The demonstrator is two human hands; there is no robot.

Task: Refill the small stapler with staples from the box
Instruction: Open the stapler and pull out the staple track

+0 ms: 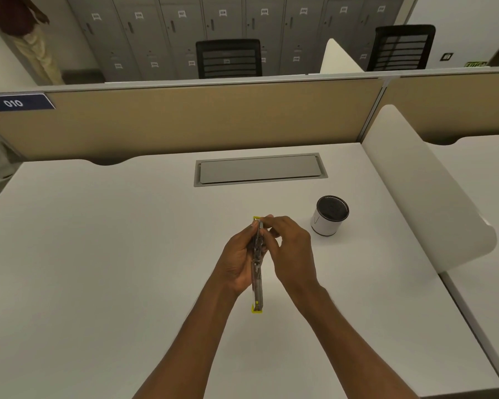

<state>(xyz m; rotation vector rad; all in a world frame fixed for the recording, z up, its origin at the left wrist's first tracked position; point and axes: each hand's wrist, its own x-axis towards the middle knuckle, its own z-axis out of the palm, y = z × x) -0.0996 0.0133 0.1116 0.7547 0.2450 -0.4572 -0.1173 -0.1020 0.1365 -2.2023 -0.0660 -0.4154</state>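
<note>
The small stapler [257,279] is a narrow see-through body with yellow ends and metal parts inside; it is swung open into one long line, seen edge-on above the white desk [104,254]. My left hand [238,260] grips its middle from the left. My right hand [288,249] pinches its far end near the yellow tip with thumb and forefinger. Whether a strip of staples sits between those fingers I cannot tell. No staple box is in view.
A white cylindrical cup with a dark inside [329,216] stands to the right of my hands. A grey cable hatch [260,169] lies flush in the desk further back. A white divider [421,185] bounds the right side, a beige partition [208,119] the back.
</note>
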